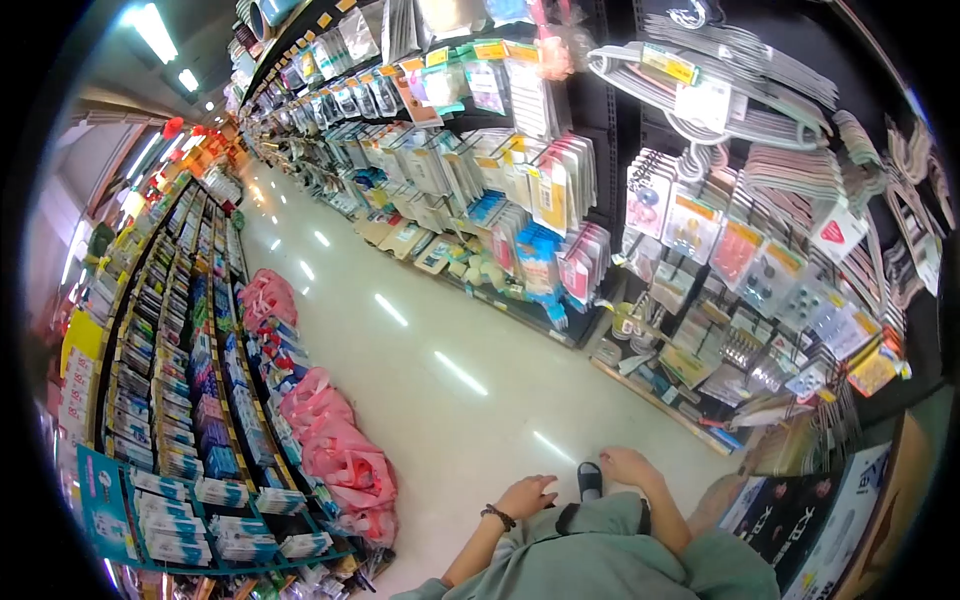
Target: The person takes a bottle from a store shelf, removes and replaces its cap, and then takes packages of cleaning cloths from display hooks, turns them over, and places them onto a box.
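My left hand (527,497), with a dark beaded bracelet (498,516) on the wrist, hangs in front of my body with its fingers apart and nothing in them. To its right, my right hand (628,467) is held low with loosely bent fingers; no object shows in it. Both are over the lap of my grey-green clothing (600,545), apart from the shelves. Between them, a dark shoe (590,480) shows on the floor. Nearest on the right is the rack of hanging goods, with packs of hooks (693,225) and white clothes hangers (730,95).
A shiny pale aisle floor (440,400) runs toward the far upper left. Pink plastic bags (345,460) lie along the foot of the left shelves (180,360), which hold boxed goods. Printed black cartons (800,525) stand at lower right. Packaged goods (550,195) hang along the right side.
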`<state>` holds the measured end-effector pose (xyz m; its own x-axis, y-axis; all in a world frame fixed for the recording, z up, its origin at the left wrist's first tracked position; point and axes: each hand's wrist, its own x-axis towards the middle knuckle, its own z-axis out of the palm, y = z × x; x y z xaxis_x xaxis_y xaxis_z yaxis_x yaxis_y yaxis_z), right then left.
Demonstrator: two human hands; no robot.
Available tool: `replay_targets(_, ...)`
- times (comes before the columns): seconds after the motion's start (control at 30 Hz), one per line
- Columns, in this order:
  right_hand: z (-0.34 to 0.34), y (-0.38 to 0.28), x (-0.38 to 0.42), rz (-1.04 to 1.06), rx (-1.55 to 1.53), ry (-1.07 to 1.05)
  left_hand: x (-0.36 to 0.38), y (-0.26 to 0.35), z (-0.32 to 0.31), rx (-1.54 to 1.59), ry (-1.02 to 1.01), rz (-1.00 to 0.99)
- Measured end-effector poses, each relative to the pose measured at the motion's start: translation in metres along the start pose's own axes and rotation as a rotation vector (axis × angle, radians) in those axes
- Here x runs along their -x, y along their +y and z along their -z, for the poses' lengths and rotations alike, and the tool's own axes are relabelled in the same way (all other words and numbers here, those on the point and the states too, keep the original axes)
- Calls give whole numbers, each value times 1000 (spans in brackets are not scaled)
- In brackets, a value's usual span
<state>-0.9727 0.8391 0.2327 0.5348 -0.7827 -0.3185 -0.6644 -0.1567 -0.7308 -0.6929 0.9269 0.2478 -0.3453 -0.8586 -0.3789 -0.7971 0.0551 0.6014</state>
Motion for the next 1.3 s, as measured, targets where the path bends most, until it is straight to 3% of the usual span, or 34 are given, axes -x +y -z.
replay_targets(0.07,13,10,-24,111,24,-10,-16,6,22,0,116,50)
replay_targets(0.23,27,7,-81,94,-265,-195,-37,-11,66,-68,306,139)
replay_targets(0.33,26,4,-122,164,-185,-305,-46,-27,81,15,383,145)
replay_targets(0.53,38,-38,-213,228,-183,-481,-85,-80,98,159,284,259)
replay_targets(0.83,56,-108,-369,269,83,-442,-169,-170,201,121,190,225)
replay_targets(0.97,62,-151,-433,294,78,-412,-201,-212,257,124,379,138)
replay_targets(1.07,56,-180,-482,295,16,-489,-204,-235,306,-59,391,182)
replay_targets(1.17,40,-202,-528,355,41,-601,-194,-247,353,141,576,167)
replay_targets(1.3,17,-236,-593,493,192,-725,-184,-288,365,237,735,268)
